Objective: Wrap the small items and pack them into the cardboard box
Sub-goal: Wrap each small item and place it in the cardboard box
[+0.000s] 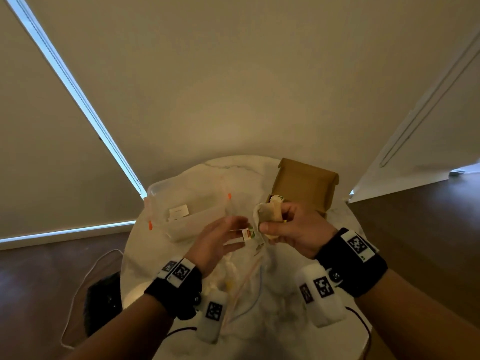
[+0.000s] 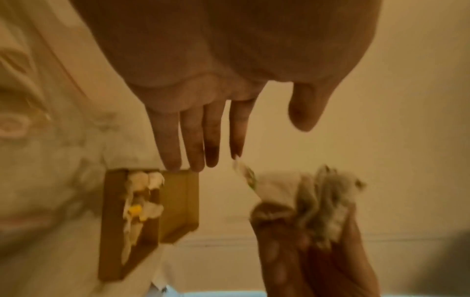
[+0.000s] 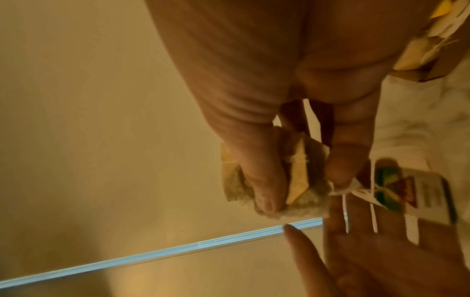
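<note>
Cardboard box (image 1: 306,188) sits open on the far right of the round marble table (image 1: 233,170), lid flap up at the back, a few wrapped pieces already inside per left wrist view (image 2: 142,201). Largest to smallest: table, then clear plastic container (image 1: 181,211) with orange clips on far left, then box, then loose plastic bags (image 1: 241,281) near edge.

Right hand (image 1: 293,229) is raised above the table just in front of the box, thumb and fingers curled round a small bundle of tea bags (image 1: 268,214); right wrist view shows it squeezed between thumb and fingers (image 3: 300,176). Strings and a paper tag (image 1: 248,233) trail off the bundle toward the left hand (image 1: 215,240). Left hand is flat-open, fingers straight, palm toward the tag; the tag seems to rest against the fingers, no clear pinch.

Key relation: box lies straight ahead and slightly right of the right hand, near it; the right hand is much the nearer. Box long axis runs roughly away from the person, tilted right. Nothing between bundle and box opening. Likely step: finish winding the string, then drop it in. Risk: the loose tag snags or the bundle unwinds.
</note>
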Action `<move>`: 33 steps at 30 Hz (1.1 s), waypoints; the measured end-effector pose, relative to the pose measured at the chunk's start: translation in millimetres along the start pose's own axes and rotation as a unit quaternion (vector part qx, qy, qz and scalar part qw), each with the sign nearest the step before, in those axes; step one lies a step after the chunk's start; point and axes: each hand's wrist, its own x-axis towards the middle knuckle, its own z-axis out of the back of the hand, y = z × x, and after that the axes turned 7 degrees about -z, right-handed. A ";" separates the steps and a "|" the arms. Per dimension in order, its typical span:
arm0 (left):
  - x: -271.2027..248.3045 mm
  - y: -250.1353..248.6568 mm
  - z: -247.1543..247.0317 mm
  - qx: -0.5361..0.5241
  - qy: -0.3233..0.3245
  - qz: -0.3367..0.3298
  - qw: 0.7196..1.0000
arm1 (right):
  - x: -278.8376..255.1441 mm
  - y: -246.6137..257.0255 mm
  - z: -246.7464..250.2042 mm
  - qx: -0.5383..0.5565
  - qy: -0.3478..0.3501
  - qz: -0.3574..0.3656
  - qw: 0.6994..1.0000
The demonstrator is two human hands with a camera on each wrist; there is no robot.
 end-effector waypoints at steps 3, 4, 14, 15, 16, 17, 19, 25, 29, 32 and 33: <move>3.6 -1.8 -27.2 -0.053 0.044 0.072 0.995 | 0.0 2.7 -4.9 -0.003 0.005 -0.002 1.000; 4.0 -0.3 -31.3 -0.084 0.044 0.095 0.991 | 0.1 3.0 -5.5 -0.015 0.000 0.000 1.000; 0.7 1.6 -39.4 -0.120 0.045 0.048 0.991 | 5.4 -5.1 -6.2 -0.368 -0.108 0.088 0.920; 0.8 2.7 -39.3 -0.106 0.048 0.036 0.993 | 5.9 -5.9 -6.0 -0.383 -0.107 0.092 0.913; 0.8 4.2 -39.1 -0.093 0.046 0.027 0.994 | 6.5 -6.2 -6.1 -0.400 -0.106 0.097 0.905; 0.7 4.5 -39.5 -0.084 0.041 0.025 0.995 | 7.4 -6.7 -6.5 -0.419 -0.105 0.103 0.896; 0.4 4.5 -40.6 -0.088 0.025 0.034 0.995 | 9.6 -8.1 -7.9 -0.448 -0.100 0.117 0.881; 5.0 1.9 -40.7 -0.152 -0.038 0.074 0.985 | 6.2 -9.8 -2.7 -0.386 -0.159 0.135 0.899; 5.3 0.6 -42.0 -0.160 -0.066 0.088 0.981 | 8.8 -18.2 -7.7 -0.411 -0.194 0.163 0.876; 5.2 -1.7 -45.1 -0.177 -0.080 0.097 0.976 | 11.3 -20.7 -10.8 -0.402 -0.216 0.186 0.870; 5.6 -2.8 -45.5 -0.180 -0.081 0.095 0.976 | 11.5 -20.6 -11.5 -0.403 -0.215 0.188 0.869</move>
